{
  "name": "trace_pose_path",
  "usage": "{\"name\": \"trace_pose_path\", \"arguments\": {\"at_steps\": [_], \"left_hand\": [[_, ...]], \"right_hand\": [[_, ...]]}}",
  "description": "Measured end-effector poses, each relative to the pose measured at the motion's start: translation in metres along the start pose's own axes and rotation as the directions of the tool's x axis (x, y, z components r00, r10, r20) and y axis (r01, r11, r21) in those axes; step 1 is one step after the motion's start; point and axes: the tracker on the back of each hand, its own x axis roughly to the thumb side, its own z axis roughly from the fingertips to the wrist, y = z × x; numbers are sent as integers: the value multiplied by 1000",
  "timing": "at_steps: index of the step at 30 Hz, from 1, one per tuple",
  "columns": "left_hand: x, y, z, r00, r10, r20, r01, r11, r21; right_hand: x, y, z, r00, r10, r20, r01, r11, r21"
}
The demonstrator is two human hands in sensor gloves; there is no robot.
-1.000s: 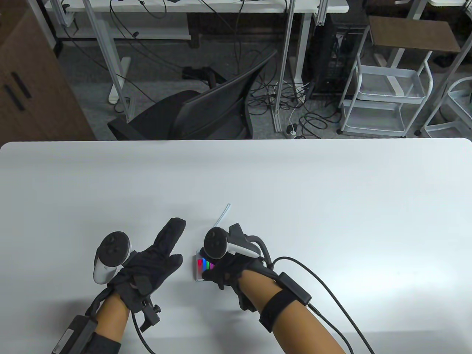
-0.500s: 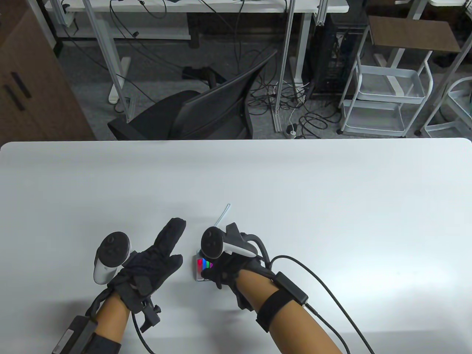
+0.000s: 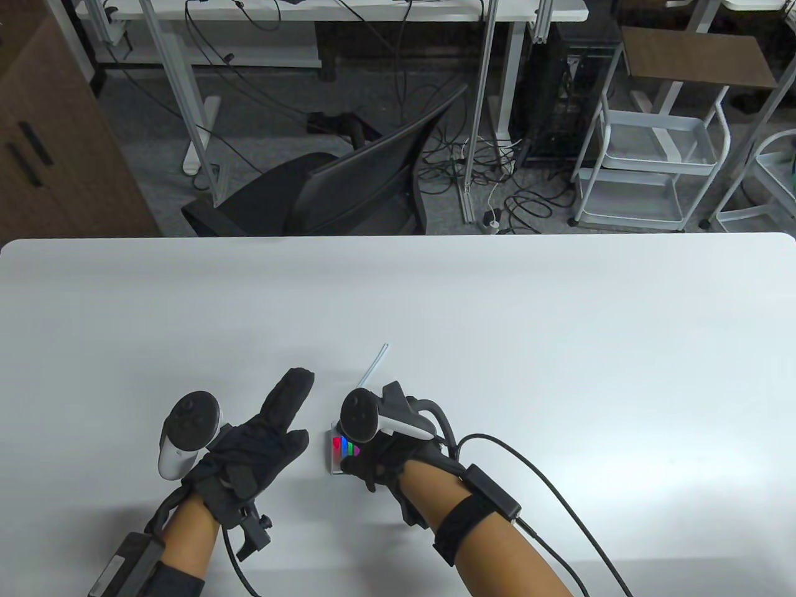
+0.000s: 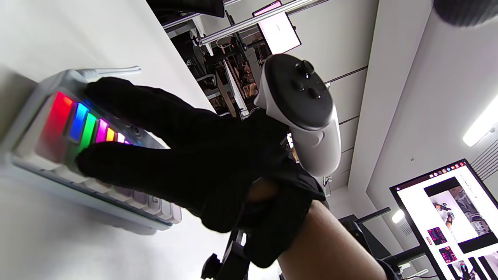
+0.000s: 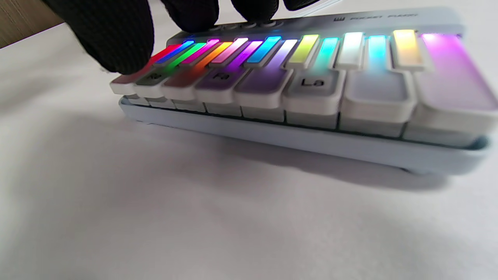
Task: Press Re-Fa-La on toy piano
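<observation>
Toy piano [image 5: 295, 81], lit keys, labels "Fa" [image 5: 222, 76], "La" [image 5: 313, 82], brand blurred

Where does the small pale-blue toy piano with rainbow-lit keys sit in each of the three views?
Table view: the small pale-blue toy piano with rainbow-lit keys lies low and centre, mostly hidden under the right hand.
Left wrist view: toy piano at the left edge, the right hand over it.
Right wrist view: toy piano fills the upper half, fingertips at its left end.
Shared landmark: the red-lit leftmost key.
</observation>
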Motion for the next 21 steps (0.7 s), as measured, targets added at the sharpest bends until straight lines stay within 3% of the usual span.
{"name": "trace_pose_path", "arguments": {"at_steps": [21], "left_hand": [[0,0,0,1000,-1,0,1,1000,2]], "right_hand": [[-2,2,2,1000,-15,-6,15,1000,11]]}}
